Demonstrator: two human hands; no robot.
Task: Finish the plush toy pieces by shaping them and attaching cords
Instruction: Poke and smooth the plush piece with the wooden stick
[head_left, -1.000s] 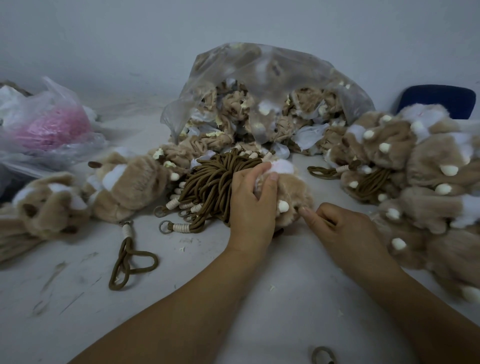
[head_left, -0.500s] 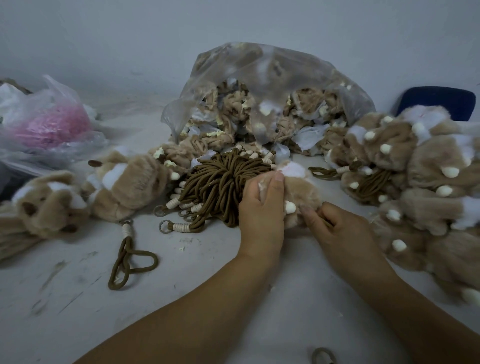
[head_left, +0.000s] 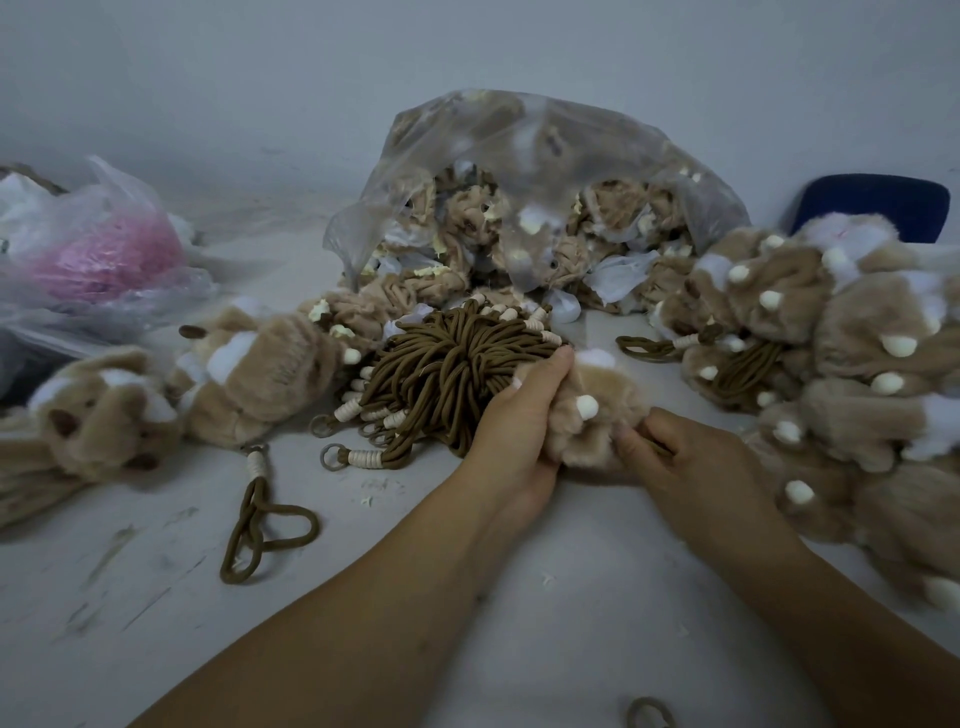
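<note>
A tan plush piece (head_left: 597, 410) with a white patch and a small cream nub sits on the white table (head_left: 156, 597) at centre. My left hand (head_left: 519, 431) grips its left side, fingers wrapped over the top. My right hand (head_left: 685, 467) pinches its lower right edge. Just left of the piece lies a bundle of brown cords (head_left: 447, 369) with cream wrappings and metal rings. One loose brown cord (head_left: 260, 525) lies on the table to the left.
A clear bag (head_left: 519, 171) of unshaped tan pieces stands behind the cords. Finished plush pieces are heaped at right (head_left: 841, 364) and lie at left (head_left: 249, 374). A bag with pink material (head_left: 98, 254) sits far left. A blue chair back (head_left: 872, 205) shows at the far right.
The plush piece and both hands shifted slightly right and toward me; my left hand's fingers closed further over the piece, and my right hand moved in to pinch its lower edge.
</note>
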